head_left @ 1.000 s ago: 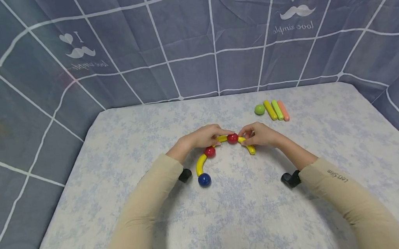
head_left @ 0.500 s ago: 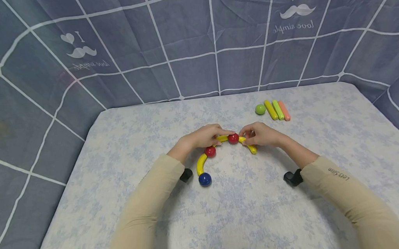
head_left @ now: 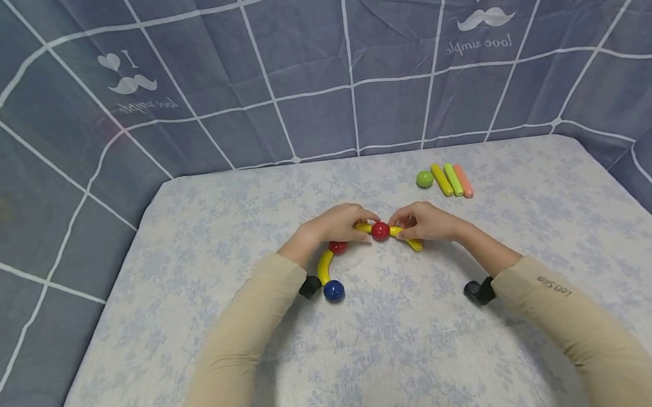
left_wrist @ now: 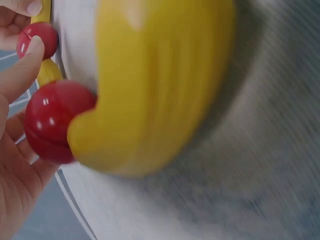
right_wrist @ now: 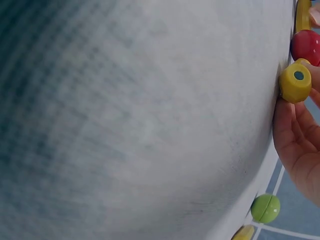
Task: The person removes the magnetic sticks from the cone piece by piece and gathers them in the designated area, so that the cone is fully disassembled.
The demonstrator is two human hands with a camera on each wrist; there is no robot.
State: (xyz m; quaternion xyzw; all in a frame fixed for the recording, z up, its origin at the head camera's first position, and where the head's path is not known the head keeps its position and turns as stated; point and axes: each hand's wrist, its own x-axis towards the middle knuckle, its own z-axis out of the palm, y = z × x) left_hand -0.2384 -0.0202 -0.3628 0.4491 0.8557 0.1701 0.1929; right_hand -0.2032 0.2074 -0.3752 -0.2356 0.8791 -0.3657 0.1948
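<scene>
Blue ball (head_left: 334, 291), two red balls (head_left: 380, 231), three yellow curves (head_left: 324, 267) look chained. Left hand (head_left: 336, 223) pinches middle curve (head_left: 364, 228); right hand (head_left: 431, 221), end curve (head_left: 415, 245). Unattached near worktop's (head_left: 323, 173) far edge: green ball (head_left: 424, 179), three sticks (head_left: 453, 179).

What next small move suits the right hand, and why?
Perhaps the right hand could release the curved yellow stick and reach for the glossy green ball: one stick end seems to meet a glossy red ball, the other is bare.

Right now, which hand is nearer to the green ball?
Right. In the head view, the right hand is below the green ball; the left hand is farther, lower left.
</scene>
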